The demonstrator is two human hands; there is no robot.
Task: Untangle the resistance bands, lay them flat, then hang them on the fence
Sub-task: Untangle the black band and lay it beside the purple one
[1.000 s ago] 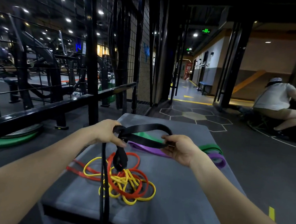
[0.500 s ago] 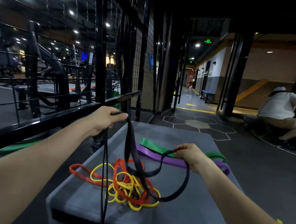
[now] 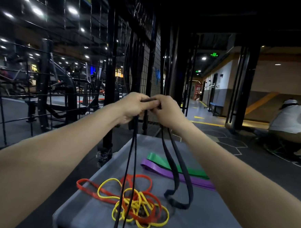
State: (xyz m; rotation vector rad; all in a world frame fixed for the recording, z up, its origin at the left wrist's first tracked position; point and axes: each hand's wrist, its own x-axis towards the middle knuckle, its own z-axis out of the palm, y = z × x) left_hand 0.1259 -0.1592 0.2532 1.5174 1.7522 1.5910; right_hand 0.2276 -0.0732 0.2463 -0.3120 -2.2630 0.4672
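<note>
both hands, the left hand (image 3: 134,106) and right hand (image 3: 166,109), are gripping the black band (image 3: 176,170) raised above the grey surface (image 3: 201,222), and lifting steadily should be drawing its strands clear of the red and yellow tangle (image 3: 136,202) below before hanging it on the fence (image 3: 112,57) beyond the surface.

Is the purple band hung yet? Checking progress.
No, the purple band lies flat on the grey box beside the green band.
</note>
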